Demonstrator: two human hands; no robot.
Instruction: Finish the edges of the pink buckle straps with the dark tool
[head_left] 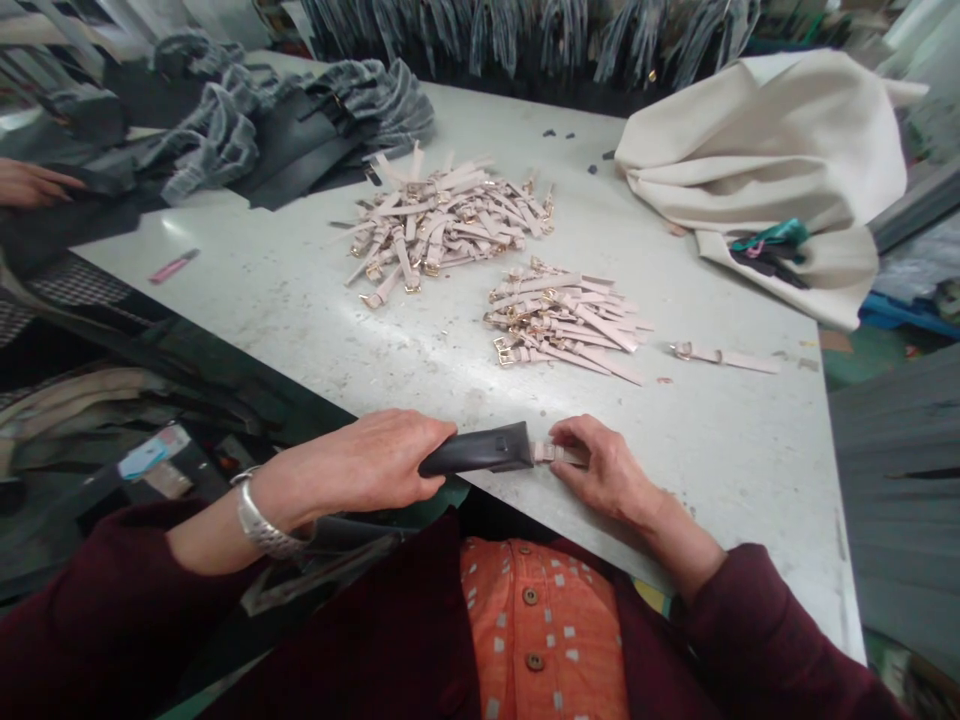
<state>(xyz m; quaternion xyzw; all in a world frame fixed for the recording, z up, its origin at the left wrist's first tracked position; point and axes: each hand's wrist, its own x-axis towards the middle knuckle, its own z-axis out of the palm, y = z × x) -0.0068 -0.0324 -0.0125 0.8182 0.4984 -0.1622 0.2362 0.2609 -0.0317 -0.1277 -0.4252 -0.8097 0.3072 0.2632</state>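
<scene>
My left hand (382,458) is closed around a flat black tool with a leather-like cover (480,450), held level over the table's front edge. Its wide right end meets a short beige buckle strap (553,453). My right hand (607,465) pinches that strap between thumb and fingers; where the strap meets the black tool, its end is hidden. Beyond my hands lies a smaller heap of beige straps with gold buckles (566,315). A larger heap of the same straps (450,220) sits behind it to the left. One single strap (727,357) lies apart on the right.
The pale table (300,290) slants across the view. Black pieces with grey ruffled strips (300,130) lie at the back left, where another person's hand (34,185) shows. Cream material (765,140) is bunched at the back right. A pink-handled cutter (174,266) rests near the left edge.
</scene>
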